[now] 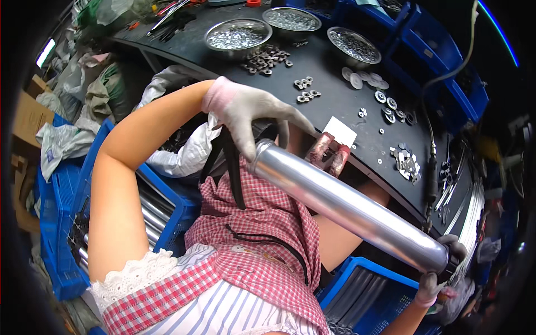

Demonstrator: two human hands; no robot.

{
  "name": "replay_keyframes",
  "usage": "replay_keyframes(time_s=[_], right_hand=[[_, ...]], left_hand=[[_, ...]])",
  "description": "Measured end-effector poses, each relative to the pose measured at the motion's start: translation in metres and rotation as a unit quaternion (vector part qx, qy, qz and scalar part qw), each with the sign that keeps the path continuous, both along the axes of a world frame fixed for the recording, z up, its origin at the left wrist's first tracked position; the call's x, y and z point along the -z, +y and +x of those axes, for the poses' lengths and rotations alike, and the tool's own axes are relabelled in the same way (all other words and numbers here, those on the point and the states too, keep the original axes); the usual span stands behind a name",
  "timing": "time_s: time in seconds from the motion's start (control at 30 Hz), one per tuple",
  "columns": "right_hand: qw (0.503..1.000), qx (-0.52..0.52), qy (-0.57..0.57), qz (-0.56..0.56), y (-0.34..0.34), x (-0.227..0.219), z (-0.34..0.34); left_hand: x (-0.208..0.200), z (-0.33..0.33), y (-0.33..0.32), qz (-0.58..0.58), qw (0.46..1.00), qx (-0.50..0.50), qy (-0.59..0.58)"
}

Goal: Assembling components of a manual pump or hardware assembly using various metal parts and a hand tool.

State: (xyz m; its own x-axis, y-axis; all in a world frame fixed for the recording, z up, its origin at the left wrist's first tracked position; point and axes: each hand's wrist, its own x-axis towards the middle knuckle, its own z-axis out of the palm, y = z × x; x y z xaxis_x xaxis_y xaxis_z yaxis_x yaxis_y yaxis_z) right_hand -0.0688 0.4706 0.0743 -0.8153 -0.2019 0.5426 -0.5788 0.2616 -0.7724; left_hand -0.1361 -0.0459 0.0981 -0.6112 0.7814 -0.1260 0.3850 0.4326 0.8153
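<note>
- Here's one tube [349,206], held aslant beside the table's [319,68] near edge; its lower end is partly hidden by the right hand [430,285], closed round it.
- Left hand [254,109]: thumb touching the upper end, fingers arched; whether it's gripping, I can't tell.
- Two reddish posts [320,148] at that near edge, bases hard to see.
- Three bowls [237,52] toward the far edge, contents too small to count.
</note>
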Motion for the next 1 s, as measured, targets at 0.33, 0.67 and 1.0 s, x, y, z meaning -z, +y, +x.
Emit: replay_keyframes(time_s=[0.33,0.67,1.0], right_hand=[[0.990,-0.047,0.122,0.048,-0.002,-0.012,-0.010],[0.965,-0.016,0.252,0.068,-0.010,-0.021,0.003],[0.995,0.028,0.048,0.081,-0.008,-0.011,0.015]], left_hand=[[-0.002,0.019,-0.002,0.011,0.999,-0.008,-0.035],[0.001,0.016,-0.003,0.022,1.000,-0.001,-0.022],[0.008,0.011,-0.009,0.040,0.999,-0.007,0.005]])
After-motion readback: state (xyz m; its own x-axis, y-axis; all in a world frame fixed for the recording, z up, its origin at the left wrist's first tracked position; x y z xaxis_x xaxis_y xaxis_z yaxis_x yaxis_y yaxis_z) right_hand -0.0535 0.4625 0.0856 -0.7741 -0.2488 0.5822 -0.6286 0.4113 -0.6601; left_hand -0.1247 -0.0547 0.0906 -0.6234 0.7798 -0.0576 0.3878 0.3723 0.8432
